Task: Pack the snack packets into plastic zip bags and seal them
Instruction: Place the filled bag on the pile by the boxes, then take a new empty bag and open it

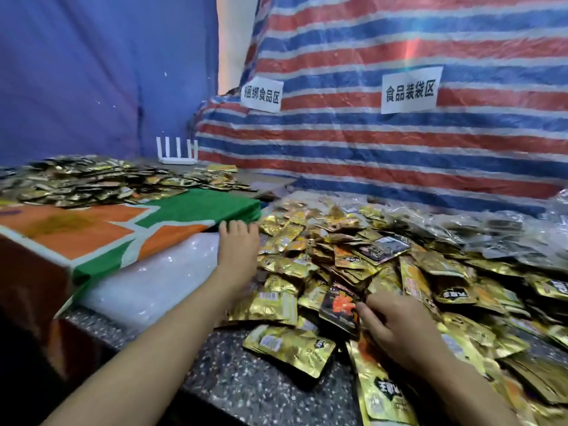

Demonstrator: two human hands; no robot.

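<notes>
Packets (353,250) lie heaped on the desk (246,379). Right hand (396,324) pinches a black packet (339,309), left hand (238,244) reaches spread fingers (242,226) toward the zip bags (147,278). Gathering step, I reckon; next up, open a bag.

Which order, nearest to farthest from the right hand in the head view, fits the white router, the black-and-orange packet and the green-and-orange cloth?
1. black-and-orange packet, held by the right hand.
2. green-and-orange cloth, to the left.
3. white router, far back left.
</notes>
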